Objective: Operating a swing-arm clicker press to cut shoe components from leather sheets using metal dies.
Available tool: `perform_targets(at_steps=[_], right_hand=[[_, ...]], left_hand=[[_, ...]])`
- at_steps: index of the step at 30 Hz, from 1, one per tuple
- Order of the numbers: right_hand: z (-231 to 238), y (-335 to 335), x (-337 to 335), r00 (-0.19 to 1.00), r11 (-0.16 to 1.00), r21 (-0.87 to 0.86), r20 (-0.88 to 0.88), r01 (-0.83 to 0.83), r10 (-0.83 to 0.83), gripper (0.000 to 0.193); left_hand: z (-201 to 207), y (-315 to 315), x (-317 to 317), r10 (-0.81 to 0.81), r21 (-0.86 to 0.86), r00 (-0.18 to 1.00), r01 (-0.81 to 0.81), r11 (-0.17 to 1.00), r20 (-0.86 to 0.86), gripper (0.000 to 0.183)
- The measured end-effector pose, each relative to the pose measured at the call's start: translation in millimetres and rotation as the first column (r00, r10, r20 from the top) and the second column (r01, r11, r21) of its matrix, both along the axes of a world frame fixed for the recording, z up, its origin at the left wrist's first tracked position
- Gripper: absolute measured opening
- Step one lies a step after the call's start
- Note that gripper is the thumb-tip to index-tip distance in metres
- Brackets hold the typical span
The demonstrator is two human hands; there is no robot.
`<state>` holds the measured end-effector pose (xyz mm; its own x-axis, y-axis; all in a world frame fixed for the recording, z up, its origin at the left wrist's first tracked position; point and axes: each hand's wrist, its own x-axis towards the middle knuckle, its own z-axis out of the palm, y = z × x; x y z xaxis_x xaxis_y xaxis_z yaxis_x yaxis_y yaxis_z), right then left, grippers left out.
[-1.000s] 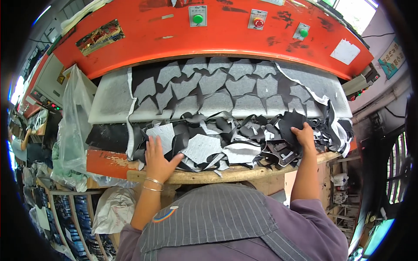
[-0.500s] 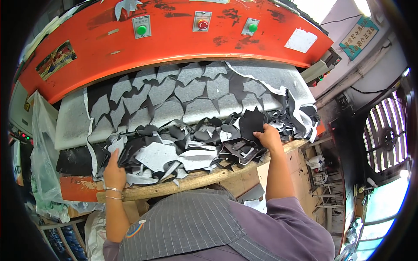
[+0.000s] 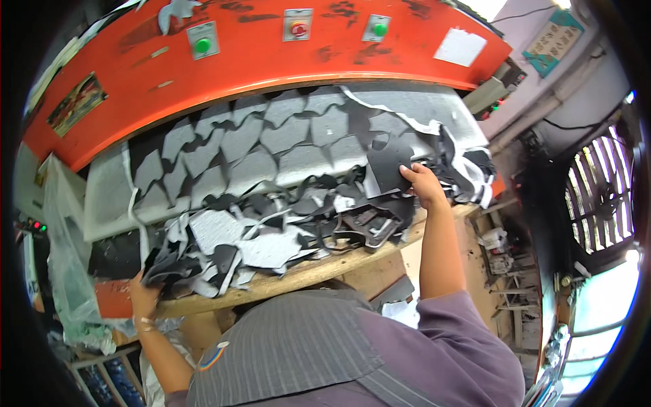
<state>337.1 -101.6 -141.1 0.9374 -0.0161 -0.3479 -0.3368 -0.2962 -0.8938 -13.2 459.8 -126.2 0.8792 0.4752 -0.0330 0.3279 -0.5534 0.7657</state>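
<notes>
My right hand (image 3: 426, 184) pinches a black cut-out piece of sheet material (image 3: 389, 163), raised over the scrap pile's right part. Below it lies a dark metal-edged cutting die (image 3: 371, 229), partly covered by scraps. At the pile's left end, my left hand (image 3: 143, 294) is closed on dark material scraps (image 3: 167, 266); its fingertips are partly hidden. Between the hands are loose black and light-grey offcuts (image 3: 274, 248). Behind them, a black sheet full of cut-out holes (image 3: 359, 133) lies over a pale cutting board (image 3: 107, 193).
An orange machine beam (image 3: 258, 51) with green and red buttons spans the back. A wooden rail (image 3: 298, 277) runs along the front edge. Clear plastic sheeting (image 3: 64, 251) hangs at left. White-edged strips (image 3: 466, 178) bunch at the right end.
My right hand has lifted the black piece farther back, and it has turned. My left hand has moved left and toward me, and the scraps at that end have shifted with it.
</notes>
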Motion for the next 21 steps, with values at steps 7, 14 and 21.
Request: perform_targets(at_steps=[7, 14, 21], right_hand=[[-34, -10, 8, 0.926, 0.788, -0.575, 0.377, 0.221, 0.016, 0.038], [20, -46, -25, 0.95, 0.893, 0.441, 0.305, -0.083, -0.062, 0.046], [-22, -36, -60, 0.995, 0.917, -0.397, 0.069, -0.032, 0.065, 0.035]], left_hand=[[-31, -3, 14, 0.015, -0.475, 0.988, 0.061, 0.878, 0.153, 0.048], [-8, 11, -1, -0.035, -0.2, 0.999, 0.04, 0.979, 0.03, 0.049], [-42, 57, -23, 0.183, 0.126, 0.983, -0.183, 0.975, 0.011, 0.027]])
